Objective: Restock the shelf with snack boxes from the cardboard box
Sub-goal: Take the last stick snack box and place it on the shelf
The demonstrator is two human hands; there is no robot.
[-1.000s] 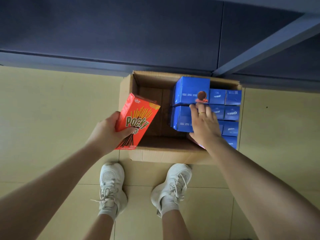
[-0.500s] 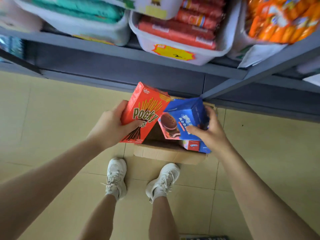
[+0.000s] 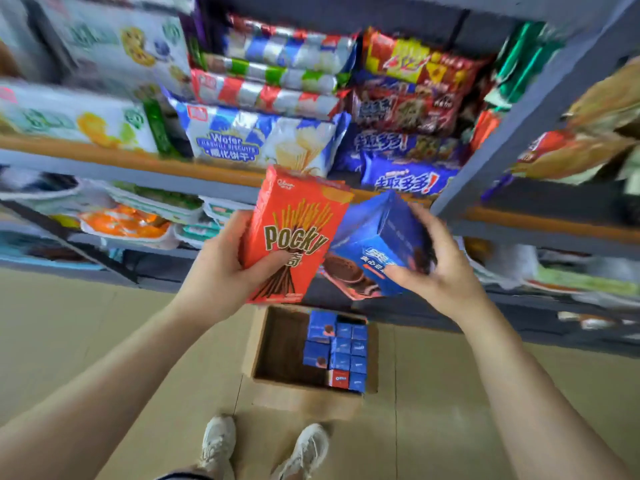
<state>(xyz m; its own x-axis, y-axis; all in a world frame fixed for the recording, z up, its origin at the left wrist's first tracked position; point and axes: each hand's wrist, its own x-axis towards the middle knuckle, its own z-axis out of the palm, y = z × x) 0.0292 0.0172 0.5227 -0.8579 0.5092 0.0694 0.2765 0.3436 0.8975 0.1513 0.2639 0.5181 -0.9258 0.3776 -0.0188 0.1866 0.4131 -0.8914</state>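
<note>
A left hand (image 3: 221, 271) grasps a red Pocky box (image 3: 294, 233) while the right hand (image 3: 440, 271) clutches a blue cookie box (image 3: 377, 244), both raised before stocked shelves (image 3: 138, 161), above the cardboard box (image 3: 277, 344) on the floor.

The cardboard box (image 3: 284, 382) was plain brown, matt and rough. Above it, the red Pocky box (image 3: 294, 233) and blue snack box (image 3: 374, 244) were smooth printed card with slight sheen. Higher, glossy plastic-film packets (image 3: 263, 136) lay on grey painted shelving (image 3: 519, 123).
</note>
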